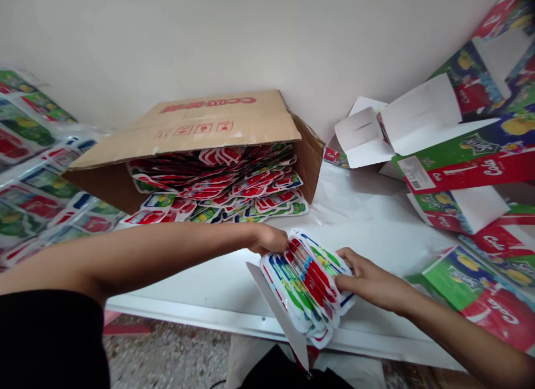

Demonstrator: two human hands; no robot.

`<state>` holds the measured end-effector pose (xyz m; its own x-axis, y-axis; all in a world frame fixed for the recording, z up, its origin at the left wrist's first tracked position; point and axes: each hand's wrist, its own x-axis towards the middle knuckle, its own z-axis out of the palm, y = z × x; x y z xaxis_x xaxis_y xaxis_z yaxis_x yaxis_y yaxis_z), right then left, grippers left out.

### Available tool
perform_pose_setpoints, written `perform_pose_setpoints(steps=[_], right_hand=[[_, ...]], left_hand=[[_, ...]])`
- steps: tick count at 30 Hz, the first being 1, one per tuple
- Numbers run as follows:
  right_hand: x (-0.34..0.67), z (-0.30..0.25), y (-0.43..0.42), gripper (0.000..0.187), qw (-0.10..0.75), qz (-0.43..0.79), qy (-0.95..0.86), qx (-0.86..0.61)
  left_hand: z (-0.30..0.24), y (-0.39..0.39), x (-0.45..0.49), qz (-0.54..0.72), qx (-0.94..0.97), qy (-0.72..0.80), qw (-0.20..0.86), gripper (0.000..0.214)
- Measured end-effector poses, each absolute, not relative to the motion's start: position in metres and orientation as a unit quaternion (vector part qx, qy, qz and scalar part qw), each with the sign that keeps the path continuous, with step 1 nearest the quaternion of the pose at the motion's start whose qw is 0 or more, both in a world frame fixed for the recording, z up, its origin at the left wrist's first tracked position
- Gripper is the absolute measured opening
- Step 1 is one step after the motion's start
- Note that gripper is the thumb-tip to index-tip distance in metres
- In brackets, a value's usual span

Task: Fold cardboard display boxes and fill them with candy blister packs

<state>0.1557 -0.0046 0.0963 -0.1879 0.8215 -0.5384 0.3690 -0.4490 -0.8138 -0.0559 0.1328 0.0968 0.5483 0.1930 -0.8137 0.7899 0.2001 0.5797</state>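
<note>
A thick row of flat plastic packets (pixel 307 275), printed in red, green and blue with white edges, stands in front of me near the table's front edge. My right hand (pixel 368 277) grips the row from the right, thumb on the near side. At the far left corner, my left hand (pixel 270 239) is closed against the packets, its fingertips partly hidden. A white card flap (pixel 276 314) slants along the left of the row; any box beneath is hidden. Beyond, a brown cardboard carton (pixel 200 121) lies on its side, full of similar packets (pixel 251 194).
Printed Cola and Sprite boxes (pixel 460 160) with open white flaps pile up at the right. Plastic-wrapped packets (pixel 42 183) are stacked at the left. The white table (pixel 188 277) ends at a front edge above a speckled floor (pixel 167 355). A pale wall stands behind.
</note>
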Motion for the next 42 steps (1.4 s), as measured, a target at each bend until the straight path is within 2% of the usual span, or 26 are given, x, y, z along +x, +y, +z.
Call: perform_pose_setpoints(steps=[4, 8, 10, 16, 19, 21, 24, 27, 29, 31, 32, 36, 37, 40, 42], right_hand=[[0.156, 0.103, 0.000, 0.053, 0.139, 0.534, -0.587, -0.593], [0.150, 0.099, -0.003, 0.093, 0.071, 0.460, -0.638, -0.613], [0.146, 0.095, -0.003, 0.100, 0.030, 0.408, -0.644, -0.647], [0.136, 0.098, 0.003, 0.056, -0.023, 0.321, -0.701, -0.636], [0.134, 0.100, 0.004, 0.048, -0.036, 0.301, -0.711, -0.635], [0.132, 0.097, 0.003, 0.048, -0.039, 0.286, -0.717, -0.634], [0.125, 0.088, 0.001, 0.044, -0.048, 0.231, -0.729, -0.642], [0.115, 0.077, 0.001, 0.036, -0.068, 0.146, -0.751, -0.641], [0.110, 0.071, 0.002, 0.034, -0.089, 0.091, -0.767, -0.629], [0.108, 0.069, 0.003, 0.034, -0.107, 0.059, -0.777, -0.617], [0.108, 0.070, 0.003, 0.034, -0.114, 0.054, -0.781, -0.612], [0.113, 0.085, 0.005, 0.039, -0.127, 0.055, -0.787, -0.602], [0.113, 0.090, 0.005, 0.042, -0.124, 0.052, -0.787, -0.603], [0.109, 0.103, 0.007, 0.052, -0.097, 0.086, -0.795, -0.593], [0.102, 0.104, 0.008, 0.055, -0.088, 0.130, -0.804, -0.573]], left_hand=[[0.099, 0.129, -0.048, -0.260, 0.564, 0.445, 0.646, 0.018], [0.096, 0.127, -0.045, -0.251, 0.559, 0.467, 0.638, 0.019], [0.095, 0.125, -0.045, -0.238, 0.560, 0.479, 0.633, 0.019], [0.099, 0.119, -0.049, -0.194, 0.556, 0.475, 0.654, 0.022], [0.102, 0.117, -0.057, -0.164, 0.551, 0.439, 0.690, 0.021], [0.104, 0.115, -0.063, -0.156, 0.582, 0.426, 0.675, 0.023], [0.108, 0.110, -0.070, -0.170, 0.674, 0.434, 0.573, 0.027], [0.113, 0.105, -0.068, -0.192, 0.781, 0.439, 0.402, 0.038], [0.116, 0.104, -0.064, -0.201, 0.837, 0.425, 0.280, 0.045], [0.118, 0.107, -0.060, -0.205, 0.859, 0.413, 0.222, 0.046], [0.119, 0.109, -0.059, -0.216, 0.855, 0.410, 0.233, 0.046], [0.118, 0.117, -0.065, -0.273, 0.793, 0.356, 0.412, 0.040], [0.116, 0.117, -0.067, -0.264, 0.806, 0.336, 0.409, 0.036], [0.106, 0.113, -0.068, -0.213, 0.884, 0.313, 0.275, 0.031], [0.100, 0.112, -0.067, -0.200, 0.895, 0.323, 0.234, 0.032]])
